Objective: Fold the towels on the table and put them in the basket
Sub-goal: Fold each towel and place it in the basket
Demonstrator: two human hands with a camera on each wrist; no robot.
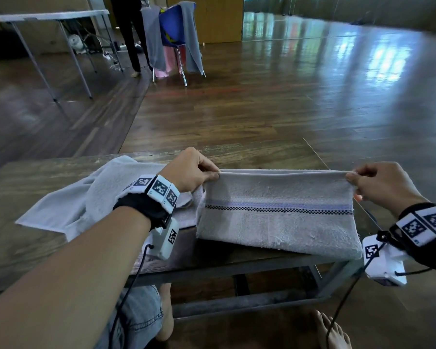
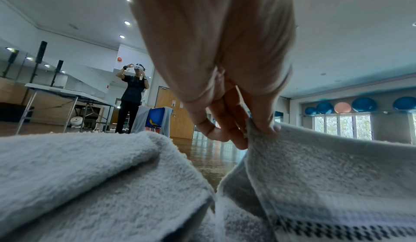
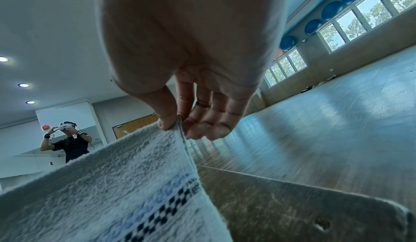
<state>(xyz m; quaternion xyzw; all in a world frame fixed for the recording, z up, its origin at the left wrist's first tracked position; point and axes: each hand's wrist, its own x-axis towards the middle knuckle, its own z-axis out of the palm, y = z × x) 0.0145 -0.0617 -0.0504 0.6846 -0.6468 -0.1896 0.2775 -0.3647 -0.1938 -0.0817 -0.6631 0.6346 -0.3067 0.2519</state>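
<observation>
Leftmost on the table (image 1: 30,182) lies a rumpled white towel (image 1: 91,197), spread loosely and partly heaped, its near edge towards the person. Just right of it the left hand (image 1: 189,170) is raised over the table, thumb and fingers (image 2: 265,121) pinching the upper left corner of the striped towel (image 1: 277,212). That towel is already doubled over: its long axis runs left to right across the table's right half, the lifted top edge drawn taut between the two hands, the lower fold resting near the table's front edge. A blue band and a dark chequered stripe (image 1: 277,209) run along the same left-to-right line. Its left end touches or overlaps the white towel; the left wrist view shows the two cloths meeting beneath the hand. At the far right, the right hand (image 1: 385,185) pinches the upper right corner between thumb (image 3: 166,114) and forefinger, the other fingers loosely curled behind the cloth. Beyond the table, on the wooden floor, a blue chair (image 1: 173,28) is draped with grey towels (image 1: 152,39), and a standing person (image 2: 131,94) in dark clothes is beside it, near a folding table (image 1: 53,16).
</observation>
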